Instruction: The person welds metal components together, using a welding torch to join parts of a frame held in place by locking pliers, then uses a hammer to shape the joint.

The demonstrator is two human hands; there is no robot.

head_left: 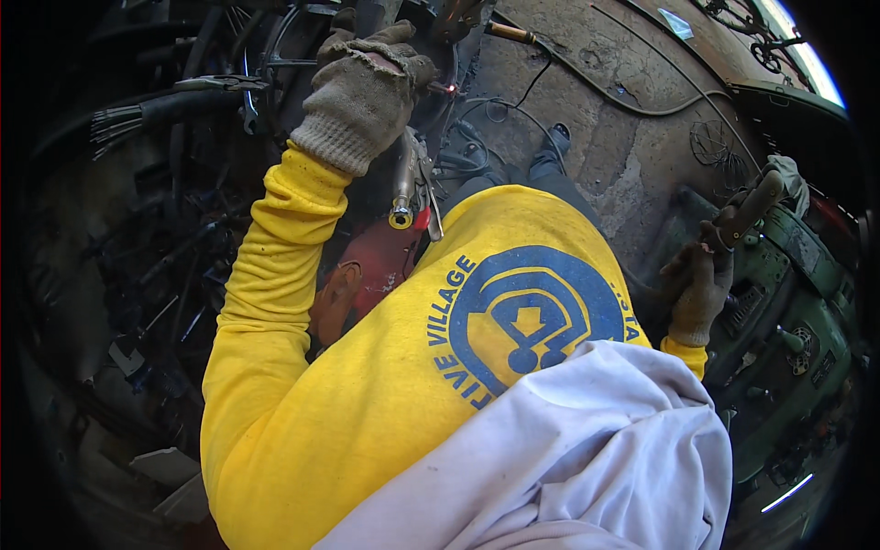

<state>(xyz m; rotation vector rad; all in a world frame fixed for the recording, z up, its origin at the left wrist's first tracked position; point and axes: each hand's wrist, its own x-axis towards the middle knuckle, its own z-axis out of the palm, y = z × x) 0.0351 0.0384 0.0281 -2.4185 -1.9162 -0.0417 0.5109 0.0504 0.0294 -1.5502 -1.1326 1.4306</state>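
Observation:
My left hand (pixel 362 96), in a worn, torn grey knit glove, is at the upper left over dark metalwork. Its fingers bend round something that the glove hides. Just beside the fingertips a small spot (pixel 448 89) glows orange-pink on the metal. Below the wrist are locking pliers (pixel 424 179), next to a silver tube (pixel 402 188) with a yellow ring at its end. Out to the right, my gloved right hand (pixel 704 286) is closed round a tool with a brown, rounded handle (pixel 757 206); its far part is hard to make out.
Pliers (pixel 220 82) and a wrench (pixel 249 108) lie among dark metal parts at left. A brown cylindrical handle (pixel 510 33) with a cable (pixel 605 99) lies at the top. A green machine (pixel 779 275) stands at right. My shoe (pixel 557 137) rests on the stained floor (pixel 596 151).

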